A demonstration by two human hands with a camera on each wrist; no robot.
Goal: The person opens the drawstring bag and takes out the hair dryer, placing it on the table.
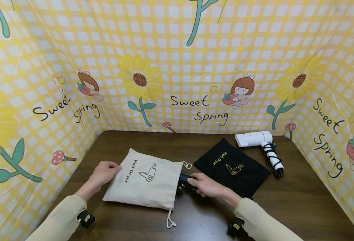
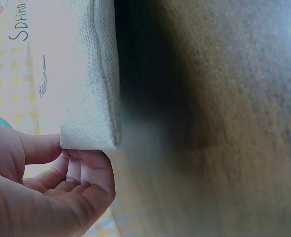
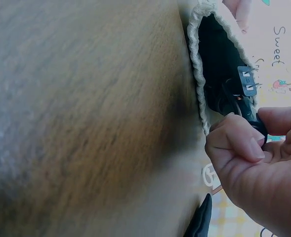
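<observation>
A cream cloth drawstring bag point(image 1: 154, 187) printed "Hair Dryer" lies on the table, its mouth toward the right. My left hand point(image 1: 106, 172) pinches the bag's closed left edge between thumb and fingers, as the left wrist view also shows. At the mouth, my right hand point(image 1: 207, 184) grips the dark handle of a black hair dryer point(image 1: 183, 179), whose other end is hidden inside the bag. A plug point(image 3: 247, 81) with metal prongs and some black cord show in the opening in the right wrist view.
Right of the bag lies a flat black "Hair Dryer" bag point(image 1: 219, 160), partly behind my right forearm. A white hair dryer point(image 1: 253, 138) with black cord wound round its handle lies at the back right. Yellow checked cloth point(image 1: 177, 67) surrounds the brown table point(image 1: 128, 221).
</observation>
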